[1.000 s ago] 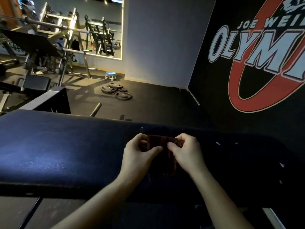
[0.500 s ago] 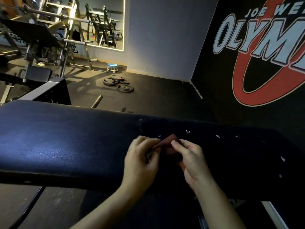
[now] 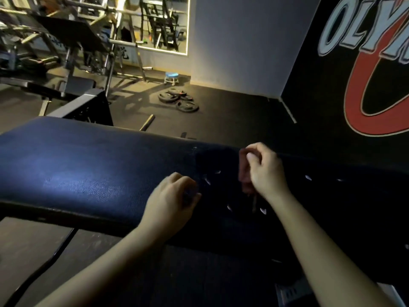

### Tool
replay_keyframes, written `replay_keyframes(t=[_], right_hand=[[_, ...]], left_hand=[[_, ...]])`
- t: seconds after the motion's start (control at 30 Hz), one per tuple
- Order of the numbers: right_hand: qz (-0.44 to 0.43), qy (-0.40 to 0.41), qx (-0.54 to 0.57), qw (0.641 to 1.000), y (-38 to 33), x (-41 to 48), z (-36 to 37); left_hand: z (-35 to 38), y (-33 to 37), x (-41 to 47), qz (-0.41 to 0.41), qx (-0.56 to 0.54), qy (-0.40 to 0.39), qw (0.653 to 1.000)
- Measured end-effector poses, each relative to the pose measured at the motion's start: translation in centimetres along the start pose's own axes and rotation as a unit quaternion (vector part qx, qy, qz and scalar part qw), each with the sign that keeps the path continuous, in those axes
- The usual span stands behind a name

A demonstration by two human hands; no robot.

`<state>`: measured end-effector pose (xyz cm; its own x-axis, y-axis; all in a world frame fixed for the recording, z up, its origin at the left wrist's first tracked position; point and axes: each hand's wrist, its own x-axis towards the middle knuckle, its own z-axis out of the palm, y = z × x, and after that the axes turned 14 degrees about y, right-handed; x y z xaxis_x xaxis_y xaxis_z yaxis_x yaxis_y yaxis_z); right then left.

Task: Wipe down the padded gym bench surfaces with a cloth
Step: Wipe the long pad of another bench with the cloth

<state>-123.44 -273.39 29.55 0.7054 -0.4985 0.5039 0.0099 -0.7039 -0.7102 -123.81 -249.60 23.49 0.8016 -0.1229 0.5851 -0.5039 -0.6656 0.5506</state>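
A long padded bench [image 3: 88, 173] in dark blue vinyl runs across the view, with small white tears in its right half. My right hand [image 3: 265, 171] pinches a small dark red cloth [image 3: 244, 173], which hangs folded from the fingers just above the pad. My left hand [image 3: 174, 198] hovers over the pad's near edge, a little left of the cloth, blurred, its fingers loosely curled and holding nothing that I can make out.
Beyond the bench lie several weight plates [image 3: 179, 100] on the dark floor, a bar end [image 3: 147, 122] and a small blue stool [image 3: 171, 76]. Racks and another bench [image 3: 66, 85] stand at the left. A black wall with a red logo [image 3: 365, 85] closes the right.
Both hands held the cloth together a second ago. The left hand has let go and drawn back to the left; the right hand has lifted the cloth slightly right.
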Motion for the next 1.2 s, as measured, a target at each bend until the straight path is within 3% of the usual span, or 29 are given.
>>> replay_keyframes(t=[0.1,0.2,0.27,0.37,0.43,0.5,0.7,0.8,0.87,0.97,1.03,1.2], right_hand=[[-0.031,-0.097,-0.214,0.971,2.7,4.0,2.3],[-0.022,-0.153,-0.304,0.94,3.4,4.6,6.1],[-0.037,-0.157,-0.295,0.942,2.4,3.2,7.6],[-0.163,-0.212,-0.22,0.938,-1.2,-3.3,7.6],[-0.273,-0.27,-0.161,0.909,-3.6,-8.3,5.8],[-0.33,-0.292,-0.164,0.883,-3.3,-9.1,4.5],[-0.132,-0.144,-0.37,0.908,3.4,1.9,6.2],[-0.046,-0.113,-0.333,0.935,0.9,1.7,9.6],[-0.067,-0.149,-0.278,0.947,-2.1,-2.3,10.9],[-0.177,-0.22,-0.205,0.937,-4.7,-9.9,7.6],[-0.197,-0.168,-0.233,0.937,-2.3,-10.5,3.9],[0.008,-0.063,-0.449,0.891,4.7,-3.2,-3.0]], left_hand=[[-0.5,-3.4,0.1,0.031,0.125,0.017,0.992],[-0.9,-5.7,0.2,0.016,0.197,0.021,0.98],[-0.8,-6.9,-0.1,0.003,0.203,0.015,0.979],[-0.6,-7.6,-0.9,-0.028,0.173,0.02,0.984],[-0.5,-7.3,-1.1,-0.031,0.154,0.05,0.986],[-0.6,-7.1,-1.1,-0.019,0.152,0.064,0.986],[-0.7,-7.2,-1.0,-0.02,0.143,0.044,0.989],[-0.6,-7.6,-0.9,-0.023,0.148,0.034,0.988],[-0.7,-7.6,-1.0,-0.032,0.149,0.026,0.988],[-0.8,-7.6,-1.0,-0.024,0.144,0.019,0.989],[-0.8,-7.9,-1.0,-0.017,0.15,-0.002,0.989],[-0.8,-8.1,-1.0,-0.008,0.163,-0.029,0.986]])
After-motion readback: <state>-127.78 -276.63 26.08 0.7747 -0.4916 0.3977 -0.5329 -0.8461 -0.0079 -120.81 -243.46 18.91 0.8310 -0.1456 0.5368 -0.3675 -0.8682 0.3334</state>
